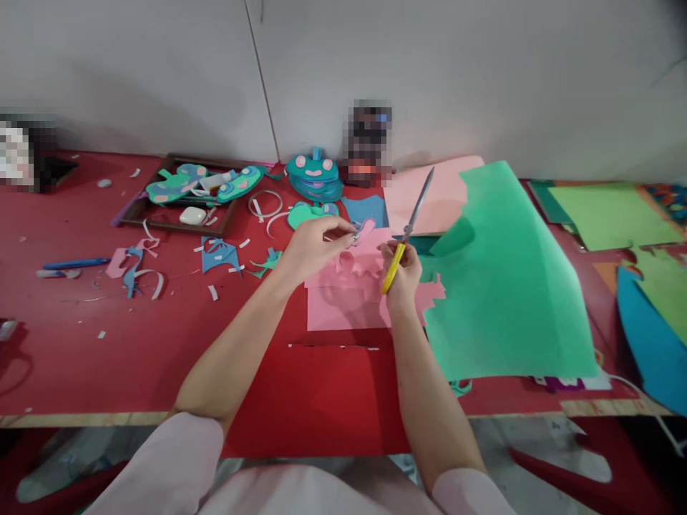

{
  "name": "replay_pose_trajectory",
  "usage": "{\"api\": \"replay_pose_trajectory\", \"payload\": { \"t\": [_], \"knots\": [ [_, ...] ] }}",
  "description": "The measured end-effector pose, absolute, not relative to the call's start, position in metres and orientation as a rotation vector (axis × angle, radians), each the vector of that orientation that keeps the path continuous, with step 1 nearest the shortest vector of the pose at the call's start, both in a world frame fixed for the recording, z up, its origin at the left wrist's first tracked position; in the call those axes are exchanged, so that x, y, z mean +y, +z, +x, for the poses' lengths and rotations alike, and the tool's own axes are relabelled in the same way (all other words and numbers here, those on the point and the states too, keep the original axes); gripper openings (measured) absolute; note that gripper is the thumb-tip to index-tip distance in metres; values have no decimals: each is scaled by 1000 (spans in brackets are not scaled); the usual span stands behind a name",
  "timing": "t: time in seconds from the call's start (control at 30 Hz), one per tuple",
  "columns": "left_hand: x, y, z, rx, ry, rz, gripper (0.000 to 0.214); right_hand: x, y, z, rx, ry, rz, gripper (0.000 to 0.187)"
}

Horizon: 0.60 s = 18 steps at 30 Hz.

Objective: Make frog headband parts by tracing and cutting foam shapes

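The red table (134,357) runs right up to the grey wall, and its near edge sits just above my lap, so the freest stretch is the bare red strip straight in front of me, between my forearms and out to the left. To the right there is little room: a big green sheet (509,286) lies tilted across that side, its near corner reaching almost to the table edge, with more green and blue paper beyond it. Scraps (139,268) litter the left middle, and a tray (161,218) of cut paper shapes sits further back by the wall. My left hand (311,247) reaches in from the left, forearm slanting across the table, its fingertips pinched together on a small pink piece (366,230) held just above the pink sheet (343,304) lying flat under both hands. My right hand (402,275) comes straight up from below, wrist bent, fist clamped round the yellow handle of the scissors (411,225), whose blades point up and away toward the wall (whether they are parted I cannot tell). The two hands are near each other, not touching.
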<state>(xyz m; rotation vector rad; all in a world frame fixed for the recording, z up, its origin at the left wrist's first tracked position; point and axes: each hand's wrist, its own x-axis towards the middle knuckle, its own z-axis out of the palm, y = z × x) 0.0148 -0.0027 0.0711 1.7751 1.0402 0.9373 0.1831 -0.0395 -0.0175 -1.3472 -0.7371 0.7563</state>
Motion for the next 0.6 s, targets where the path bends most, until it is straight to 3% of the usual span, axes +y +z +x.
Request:
{"api": "replay_pose_trajectory", "payload": {
  "t": [0.3, 0.47, 0.6],
  "knots": [
    [9, 58, 8, 1157, 947, 1655, 5, -51, 0, 179, -796, 777, -1242, 34],
    [12, 61, 4, 1134, 968, 1444, 7, -55, 0, 168, -1010, 835, -1243, 51],
    [13, 66, -2, 1121, 990, 1397, 5, -61, -2, 158, -927, 585, -1314, 40]
  ]
}}
